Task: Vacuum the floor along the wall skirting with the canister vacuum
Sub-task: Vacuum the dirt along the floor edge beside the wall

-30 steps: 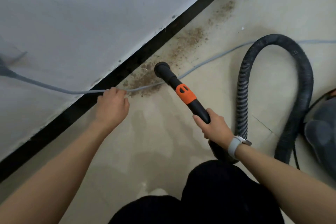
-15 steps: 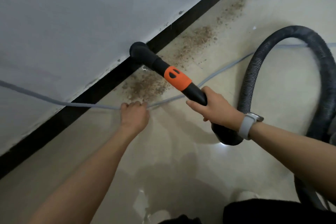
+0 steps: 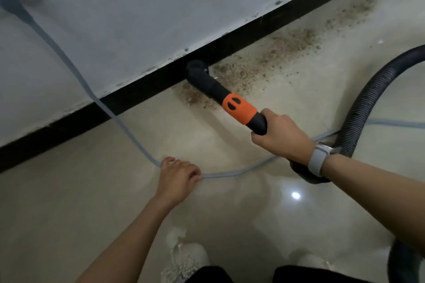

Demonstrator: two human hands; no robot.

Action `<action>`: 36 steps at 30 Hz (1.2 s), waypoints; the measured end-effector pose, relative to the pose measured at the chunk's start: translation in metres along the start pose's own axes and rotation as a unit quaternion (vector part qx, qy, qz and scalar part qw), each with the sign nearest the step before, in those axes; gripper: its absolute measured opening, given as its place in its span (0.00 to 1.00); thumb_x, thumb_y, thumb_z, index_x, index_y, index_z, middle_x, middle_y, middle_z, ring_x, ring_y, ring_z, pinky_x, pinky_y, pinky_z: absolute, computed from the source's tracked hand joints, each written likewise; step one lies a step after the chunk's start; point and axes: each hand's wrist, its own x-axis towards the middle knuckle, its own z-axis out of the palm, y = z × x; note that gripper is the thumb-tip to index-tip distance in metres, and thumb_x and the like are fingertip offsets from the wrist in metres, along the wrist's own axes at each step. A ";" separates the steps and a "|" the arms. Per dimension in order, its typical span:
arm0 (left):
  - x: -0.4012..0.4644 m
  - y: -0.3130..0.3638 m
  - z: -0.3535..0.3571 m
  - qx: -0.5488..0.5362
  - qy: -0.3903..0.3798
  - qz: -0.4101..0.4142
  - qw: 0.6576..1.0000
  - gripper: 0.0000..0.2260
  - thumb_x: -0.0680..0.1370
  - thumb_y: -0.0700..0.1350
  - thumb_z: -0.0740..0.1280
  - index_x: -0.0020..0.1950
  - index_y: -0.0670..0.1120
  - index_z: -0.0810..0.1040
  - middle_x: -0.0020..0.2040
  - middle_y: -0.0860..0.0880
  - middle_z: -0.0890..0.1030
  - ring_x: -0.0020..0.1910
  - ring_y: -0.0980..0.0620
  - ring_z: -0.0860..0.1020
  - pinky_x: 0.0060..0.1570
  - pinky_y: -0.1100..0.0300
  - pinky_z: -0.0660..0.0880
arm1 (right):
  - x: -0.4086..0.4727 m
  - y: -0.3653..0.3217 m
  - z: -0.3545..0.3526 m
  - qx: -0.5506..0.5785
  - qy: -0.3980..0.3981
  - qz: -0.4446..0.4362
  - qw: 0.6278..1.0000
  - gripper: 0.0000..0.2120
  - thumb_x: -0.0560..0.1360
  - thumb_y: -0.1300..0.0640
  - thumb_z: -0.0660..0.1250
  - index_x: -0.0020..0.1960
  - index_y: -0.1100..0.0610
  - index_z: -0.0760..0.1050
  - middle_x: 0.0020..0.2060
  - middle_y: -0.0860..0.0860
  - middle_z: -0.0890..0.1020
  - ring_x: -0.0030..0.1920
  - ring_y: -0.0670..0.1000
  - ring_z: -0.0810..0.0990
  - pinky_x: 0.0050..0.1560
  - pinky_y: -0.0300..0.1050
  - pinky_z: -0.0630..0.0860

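Nearest: shoes [image 3: 190,257] and dark trousers at bottom edge, glossy tile floor [image 3: 96,202] w/ a light glare. L hand [image 3: 178,174] low over the floor, fingers curled round the grey power cord [image 3: 230,173]; a sec ago it held that cord up near the skirting, now it's pulled back toward the person, so the cord no longer crosses the dirt. R hand [image 3: 279,136], watch [image 3: 318,159] on wrist, fingers wrapped round the black grip of the vacuum nozzle [image 3: 207,81], just behind its orange collar [image 3: 239,109]. Ribbed hose [image 3: 363,103] loops off to the right; canister itself mostly out of view, can't tell from this frame. Change: the nozzle tip was mid-floor 1 s ago, now sits at the foot of the black skirting [image 3: 142,92], at the near end of the brown dirt patch [image 3: 282,53]. Means, prob, cord-clearing done and suction pass just starting; most of the dirt strip along the skirting toward far right not yet done. Beyond: white wall [image 3: 138,7], cord running up it at left. Containers: none visible, nothing to report inside.
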 end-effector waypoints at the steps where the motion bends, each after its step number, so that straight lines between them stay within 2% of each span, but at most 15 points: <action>1: -0.009 -0.011 -0.001 0.011 -0.015 -0.005 1.000 0.06 0.66 0.55 0.66 0.31 0.56 0.77 0.28 0.58 0.76 0.30 0.56 0.77 0.47 0.59 0.58 | -0.004 0.001 0.002 -0.007 -0.001 -0.007 1.000 0.12 0.73 0.53 0.67 0.50 0.56 0.67 0.37 0.54 0.76 0.40 0.59 0.77 0.38 0.47 0.70; 3: -0.024 -0.034 -0.001 0.029 -0.042 -0.009 0.999 0.05 0.65 0.54 0.66 0.31 0.55 0.79 0.30 0.57 0.76 0.33 0.52 0.79 0.48 0.58 0.58 | -0.011 0.006 0.011 -0.012 -0.007 -0.011 1.000 0.13 0.74 0.50 0.67 0.50 0.56 0.67 0.38 0.55 0.77 0.41 0.60 0.77 0.39 0.49 0.72; 5: -0.032 -0.049 -0.008 0.022 -0.084 -0.038 0.995 0.03 0.67 0.50 0.70 0.35 0.52 0.82 0.37 0.52 0.78 0.41 0.47 0.80 0.53 0.56 0.56 | -0.019 0.010 0.018 0.002 0.002 0.005 1.000 0.13 0.73 0.49 0.67 0.48 0.54 0.66 0.37 0.55 0.76 0.40 0.60 0.76 0.38 0.48 0.70; 7: -0.032 -0.059 -0.014 0.036 -0.114 -0.078 0.990 0.04 0.72 0.49 0.72 0.44 0.50 0.84 0.47 0.50 0.78 0.52 0.46 0.76 0.59 0.56 0.54 | -0.026 0.012 0.020 0.027 0.014 0.027 0.999 0.13 0.73 0.49 0.68 0.47 0.54 0.66 0.37 0.54 0.76 0.39 0.60 0.75 0.38 0.48 0.69; 9: -0.030 -0.063 -0.017 0.026 -0.104 -0.106 0.989 0.07 0.72 0.51 0.71 0.46 0.50 0.84 0.53 0.49 0.76 0.58 0.46 0.73 0.63 0.55 0.54 | -0.031 0.011 0.024 0.029 0.008 0.024 0.999 0.14 0.73 0.47 0.68 0.47 0.53 0.65 0.35 0.53 0.76 0.38 0.59 0.75 0.37 0.47 0.69; 11: -0.025 -0.058 -0.017 -0.027 -0.080 -0.147 0.986 0.14 0.69 0.56 0.66 0.47 0.49 0.84 0.58 0.46 0.75 0.60 0.43 0.72 0.64 0.54 0.57 | -0.035 0.007 0.030 0.006 -0.016 0.000 1.000 0.16 0.73 0.44 0.68 0.47 0.52 0.64 0.35 0.52 0.76 0.38 0.58 0.76 0.36 0.47 0.68; 12: -0.021 -0.052 -0.016 -0.054 -0.060 -0.160 0.984 0.20 0.68 0.58 0.62 0.51 0.48 0.83 0.61 0.44 0.74 0.62 0.41 0.71 0.65 0.54 0.59 | -0.036 0.005 0.034 -0.013 -0.029 -0.016 0.999 0.17 0.73 0.42 0.67 0.46 0.52 0.64 0.36 0.53 0.77 0.40 0.59 0.77 0.36 0.47 0.68; 14: -0.012 -0.036 -0.012 -0.090 -0.052 -0.185 0.977 0.28 0.72 0.60 0.61 0.68 0.46 0.73 0.72 0.41 0.66 0.70 0.41 0.63 0.70 0.52 0.57 | -0.039 0.001 0.042 -0.051 -0.056 -0.042 0.996 0.17 0.73 0.41 0.66 0.47 0.51 0.62 0.41 0.56 0.80 0.43 0.60 0.79 0.36 0.47 0.66; 16: -0.005 -0.021 -0.004 -0.087 -0.088 -0.218 0.968 0.34 0.76 0.59 0.63 0.77 0.49 0.53 0.78 0.43 0.50 0.76 0.43 0.49 0.74 0.50 0.47 | -0.038 -0.003 0.046 -0.066 -0.075 -0.053 0.994 0.17 0.74 0.40 0.65 0.47 0.51 0.62 0.43 0.56 0.81 0.44 0.59 0.79 0.36 0.46 0.65; 18: -0.001 -0.010 0.004 -0.072 -0.127 -0.247 0.958 0.40 0.76 0.62 0.62 0.78 0.52 0.42 0.78 0.45 0.38 0.76 0.43 0.38 0.73 0.46 0.40 | -0.032 -0.010 0.047 -0.069 -0.089 -0.052 0.992 0.16 0.75 0.41 0.64 0.49 0.52 0.63 0.44 0.55 0.80 0.44 0.58 0.79 0.37 0.45 0.65; 20: 0.002 -0.005 0.008 -0.073 -0.133 -0.265 0.952 0.42 0.75 0.64 0.62 0.77 0.52 0.38 0.77 0.45 0.34 0.75 0.42 0.34 0.72 0.44 0.38 | -0.021 -0.018 0.046 -0.067 -0.096 -0.058 0.991 0.16 0.75 0.41 0.64 0.50 0.52 0.64 0.44 0.56 0.80 0.45 0.59 0.79 0.37 0.45 0.66; 28: 0.011 -0.002 0.003 -0.052 -0.132 -0.290 0.946 0.45 0.72 0.65 0.66 0.78 0.52 0.43 0.77 0.46 0.38 0.76 0.42 0.37 0.73 0.41 0.44 | 0.032 -0.044 0.050 -0.095 -0.086 -0.096 0.987 0.18 0.77 0.43 0.63 0.55 0.57 0.66 0.42 0.54 0.77 0.41 0.58 0.76 0.36 0.46 0.68; 33: 0.017 0.002 -0.002 -0.058 -0.153 -0.311 0.936 0.46 0.71 0.61 0.69 0.77 0.50 0.43 0.77 0.45 0.37 0.76 0.41 0.37 0.73 0.39 0.46 | 0.048 -0.040 0.043 -0.070 -0.073 -0.073 0.992 0.16 0.76 0.44 0.64 0.53 0.56 0.66 0.39 0.51 0.74 0.38 0.55 0.74 0.38 0.46 0.70; 36: 0.023 0.003 -0.007 -0.056 -0.173 -0.303 0.935 0.49 0.71 0.59 0.70 0.77 0.50 0.39 0.77 0.46 0.35 0.75 0.42 0.35 0.72 0.37 0.46 | 0.049 -0.030 0.039 -0.062 -0.071 -0.054 0.994 0.15 0.76 0.44 0.64 0.50 0.54 0.64 0.38 0.51 0.74 0.37 0.55 0.74 0.35 0.45 0.68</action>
